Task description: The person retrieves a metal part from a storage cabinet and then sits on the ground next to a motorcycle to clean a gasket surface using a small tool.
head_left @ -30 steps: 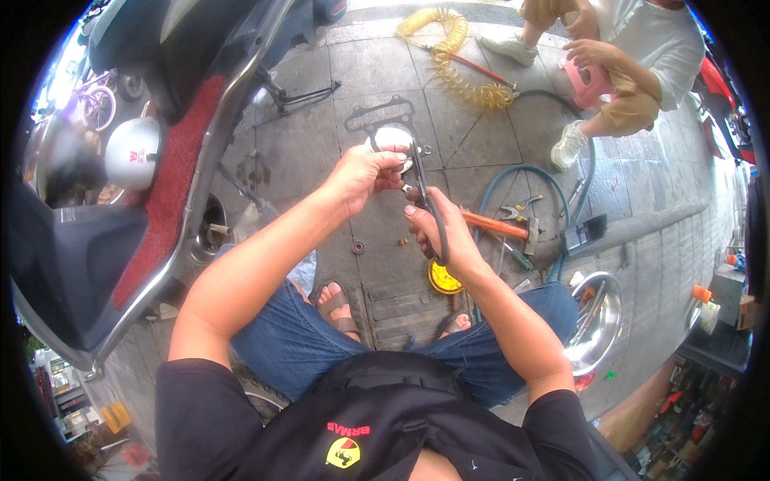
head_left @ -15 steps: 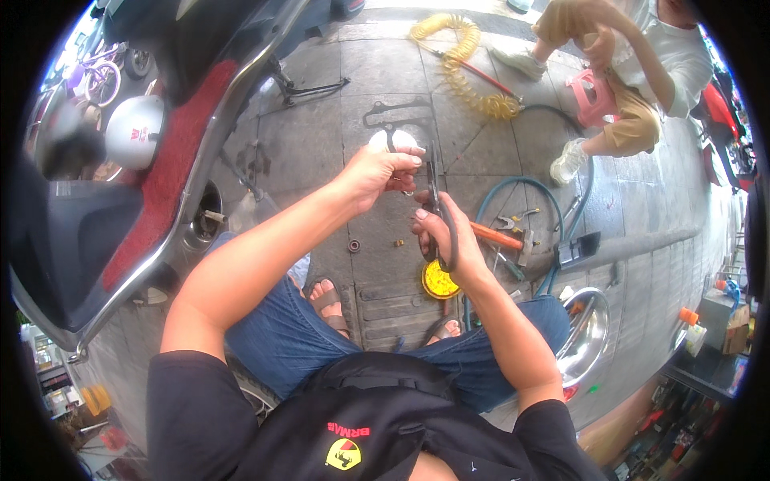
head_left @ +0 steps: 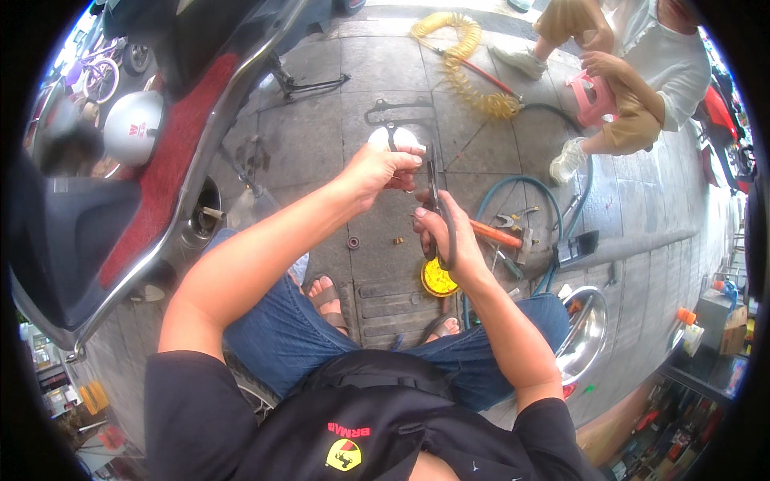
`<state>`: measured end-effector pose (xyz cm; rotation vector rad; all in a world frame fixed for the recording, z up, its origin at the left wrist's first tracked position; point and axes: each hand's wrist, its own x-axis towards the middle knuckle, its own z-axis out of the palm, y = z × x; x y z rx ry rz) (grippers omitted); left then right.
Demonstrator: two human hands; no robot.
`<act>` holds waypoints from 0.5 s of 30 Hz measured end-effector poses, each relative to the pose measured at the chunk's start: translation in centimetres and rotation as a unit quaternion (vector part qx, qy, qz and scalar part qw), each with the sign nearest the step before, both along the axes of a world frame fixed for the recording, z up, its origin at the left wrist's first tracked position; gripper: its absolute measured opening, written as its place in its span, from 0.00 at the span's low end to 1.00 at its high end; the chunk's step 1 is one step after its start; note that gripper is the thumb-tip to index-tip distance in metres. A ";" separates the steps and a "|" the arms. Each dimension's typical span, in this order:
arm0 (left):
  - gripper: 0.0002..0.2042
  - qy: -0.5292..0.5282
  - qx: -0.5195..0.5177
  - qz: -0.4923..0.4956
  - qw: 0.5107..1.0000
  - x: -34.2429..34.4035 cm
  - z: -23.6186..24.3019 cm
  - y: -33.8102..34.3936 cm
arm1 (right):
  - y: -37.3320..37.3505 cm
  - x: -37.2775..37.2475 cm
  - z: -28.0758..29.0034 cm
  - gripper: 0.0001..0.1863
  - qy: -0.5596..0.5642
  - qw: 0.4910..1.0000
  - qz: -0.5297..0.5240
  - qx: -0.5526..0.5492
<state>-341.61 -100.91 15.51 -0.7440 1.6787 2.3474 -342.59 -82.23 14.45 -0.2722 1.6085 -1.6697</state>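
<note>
My right hand grips a pair of black-handled scissors, their blades pointing away from me beside the fingertips of my left hand. The left fingers are pinched together around a thin dark, gasket-like flat piece, partly hidden by the hand. Beyond it shows a flat, open-centred outline; I cannot tell whether it is one piece with what I hold. A bright white thing shows just behind the left fingers. Below the right hand stands a round yellow container.
An orange-handled hammer and other tools lie right, near a teal hose. A coiled yellow hose lies ahead. A scooter with a red footboard is at left. Another person sits far right by a pink stool.
Both my hands stay almost in place, with the scissors still beside the left fingertips. The other person's hand and arm have shifted lower, toward the knee.
</note>
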 end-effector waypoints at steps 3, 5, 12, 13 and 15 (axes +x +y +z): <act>0.13 0.000 0.000 0.006 1.000 0.1 0.1 -0.1 | -0.2 0.2 0.4 0.19 -0.002 1.000 -0.007 -0.001; 0.13 0.001 0.003 0.005 1.000 0.0 0.0 -0.1 | -0.2 0.1 0.5 0.18 0.001 1.000 -0.007 0.002; 0.14 -0.015 0.014 0.002 1.000 0.0 -0.1 0.0 | -0.1 0.4 0.0 0.18 0.005 1.000 -0.016 -0.006; 0.14 -0.015 0.016 0.002 1.000 0.0 -0.1 0.0 | -0.2 0.5 0.2 0.18 0.007 1.000 -0.017 -0.007; 0.14 -0.015 0.020 0.004 1.000 0.1 -0.1 0.0 | -0.2 0.5 0.2 0.18 0.007 1.000 -0.016 -0.011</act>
